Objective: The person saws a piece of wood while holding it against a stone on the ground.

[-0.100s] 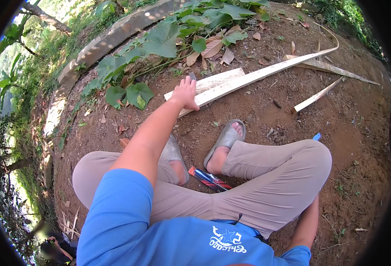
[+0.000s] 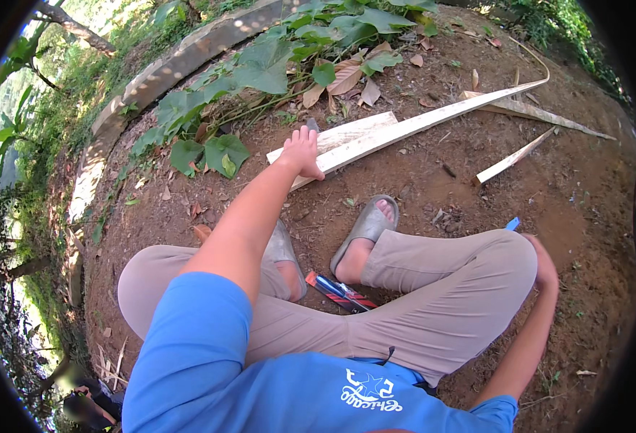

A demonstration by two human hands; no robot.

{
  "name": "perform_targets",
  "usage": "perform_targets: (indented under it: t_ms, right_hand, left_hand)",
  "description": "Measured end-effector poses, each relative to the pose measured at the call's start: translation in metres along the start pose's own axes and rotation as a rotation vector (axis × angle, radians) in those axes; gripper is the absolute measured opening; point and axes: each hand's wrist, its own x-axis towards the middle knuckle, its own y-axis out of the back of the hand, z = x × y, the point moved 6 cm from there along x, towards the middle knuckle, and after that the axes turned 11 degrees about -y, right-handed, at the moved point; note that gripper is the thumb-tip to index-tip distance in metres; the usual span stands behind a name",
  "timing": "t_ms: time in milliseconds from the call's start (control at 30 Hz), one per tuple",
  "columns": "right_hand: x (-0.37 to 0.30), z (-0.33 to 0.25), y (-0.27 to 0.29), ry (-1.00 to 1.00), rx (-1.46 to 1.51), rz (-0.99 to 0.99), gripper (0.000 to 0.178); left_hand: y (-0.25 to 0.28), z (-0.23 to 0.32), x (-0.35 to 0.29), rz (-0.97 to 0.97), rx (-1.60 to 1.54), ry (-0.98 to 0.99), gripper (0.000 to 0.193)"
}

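Note:
My left hand (image 2: pixel 303 154) reaches forward and grips the near end of a long pale wooden strip (image 2: pixel 419 123), its fingers over the top and the thumb on the near side. Beside that strip lies a shorter, wider board (image 2: pixel 357 130), also under the hand's edge. A small grey piece (image 2: pixel 312 125) shows just beyond the fingertips. At the outer side of my right knee is my right hand (image 2: pixel 544 263); the knee hides its fingers. A small blue piece (image 2: pixel 512 224) pokes out past the knee; whether that hand touches it cannot be seen.
Between my sandalled feet and lap lies a blue-and-dark tool on a red-and-black package (image 2: pixel 341 292). More wooden pieces (image 2: pixel 516 155) lie on the soil at right. A leafy vine (image 2: pixel 260 72) and a low concrete edge (image 2: pixel 181 68) run along the far left. Another person (image 2: pixel 90 404) is at lower left.
My right hand and forearm have swung outward and forward into view beside the right knee. My left hand has stayed in place on the wood.

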Motion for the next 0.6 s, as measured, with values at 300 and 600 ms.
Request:
perform_targets:
  t_ms: [300, 600]
  right_hand:
    - [0.012, -0.286, -0.305, 0.424, -0.207, -0.045, 0.063]
    - [0.131, -0.166, -0.595, -0.148, 0.482, -0.388, 0.080]
  left_hand:
    - [-0.011, -0.009, 0.014, -0.105, -0.027, -0.004, 0.149]
    - [0.024, -0.071, -0.003, -0.308, -0.356, -0.231, 0.089]
